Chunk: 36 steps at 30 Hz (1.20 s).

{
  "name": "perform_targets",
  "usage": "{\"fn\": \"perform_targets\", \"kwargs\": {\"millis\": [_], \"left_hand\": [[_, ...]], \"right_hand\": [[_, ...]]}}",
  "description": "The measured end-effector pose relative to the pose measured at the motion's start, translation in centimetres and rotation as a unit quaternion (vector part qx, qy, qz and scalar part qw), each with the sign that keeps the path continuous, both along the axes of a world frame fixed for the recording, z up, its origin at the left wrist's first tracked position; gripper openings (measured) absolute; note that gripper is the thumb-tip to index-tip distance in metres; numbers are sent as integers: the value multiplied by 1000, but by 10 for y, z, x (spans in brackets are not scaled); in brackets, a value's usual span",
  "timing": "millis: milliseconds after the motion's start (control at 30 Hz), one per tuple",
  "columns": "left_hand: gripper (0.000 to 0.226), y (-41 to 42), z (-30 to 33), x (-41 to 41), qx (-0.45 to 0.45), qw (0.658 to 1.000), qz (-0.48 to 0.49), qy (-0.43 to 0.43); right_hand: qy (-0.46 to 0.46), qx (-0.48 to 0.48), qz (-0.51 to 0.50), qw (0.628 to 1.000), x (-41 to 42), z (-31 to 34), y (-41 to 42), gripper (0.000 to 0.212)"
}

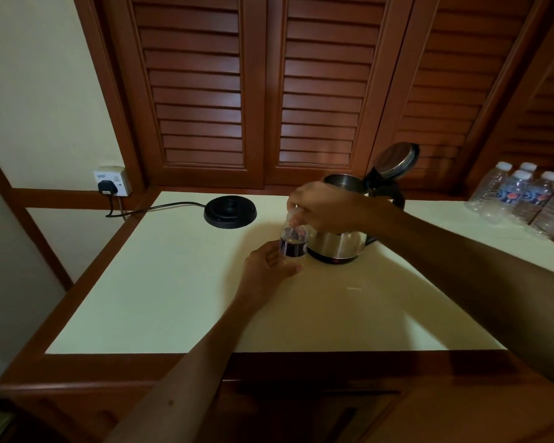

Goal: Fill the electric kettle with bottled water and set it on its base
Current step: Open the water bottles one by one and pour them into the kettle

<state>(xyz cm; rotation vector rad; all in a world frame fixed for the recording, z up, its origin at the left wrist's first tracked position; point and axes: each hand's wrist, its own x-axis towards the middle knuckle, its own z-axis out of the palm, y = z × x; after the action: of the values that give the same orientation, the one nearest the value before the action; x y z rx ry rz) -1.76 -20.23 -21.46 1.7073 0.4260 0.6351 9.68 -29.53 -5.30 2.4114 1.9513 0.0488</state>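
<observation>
A small clear water bottle with a dark label stands upright on the cream countertop. My left hand grips its lower body. My right hand pinches the cap at its top, hiding it. Just right of the bottle stands the steel electric kettle with its lid tipped open and its black handle to the rear right. The round black base lies on the counter to the left, with nothing on it.
The base's cord runs left to a plug in a wall socket. Several more water bottles stand at the far right. Wooden louvred doors rise behind the countertop, which has a wooden rim.
</observation>
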Motion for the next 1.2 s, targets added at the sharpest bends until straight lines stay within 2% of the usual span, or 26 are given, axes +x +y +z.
{"fn": "perform_targets", "kwargs": {"millis": [67,133,167,233,300,367,533,633,733,867,967,1100,1200], "left_hand": [[50,-1,1,0,9,1000,8,8],[48,-2,2,0,20,1000,6,14],[45,-3,3,0,29,999,5,19],[38,-4,3,0,63,997,-1,36],[38,-5,4,-1,104,992,-1,69],[46,-6,3,0,153,983,-3,105],[67,-14,5,2,262,947,-6,184],[57,-25,3,5,369,903,-15,221],[42,-47,-3,18,454,871,-72,176],[50,-96,-5,56,477,860,-131,125],[44,-139,3,105,452,862,-176,144],[47,-184,6,184,412,873,-181,187],[48,-204,6,238,417,873,-168,190]], "right_hand": [[55,115,-4,992,5,-21,-9,29],[180,202,-46,962,5,-46,-18,38],[240,214,-76,944,3,-58,-21,44],[325,221,-126,911,-3,-81,-25,43],[369,254,-141,883,-5,-99,-26,41],[395,289,-142,860,-8,-109,-28,48],[382,351,-166,839,1,-112,-61,44],[382,349,-180,837,19,-115,-95,48],[356,356,-209,838,44,-119,-134,53],[321,367,-239,840,88,-121,-194,57],[292,376,-267,838,126,-122,-238,60],[256,388,-307,831,181,-124,-288,65],[251,407,-331,814,225,-126,-319,66]]}}
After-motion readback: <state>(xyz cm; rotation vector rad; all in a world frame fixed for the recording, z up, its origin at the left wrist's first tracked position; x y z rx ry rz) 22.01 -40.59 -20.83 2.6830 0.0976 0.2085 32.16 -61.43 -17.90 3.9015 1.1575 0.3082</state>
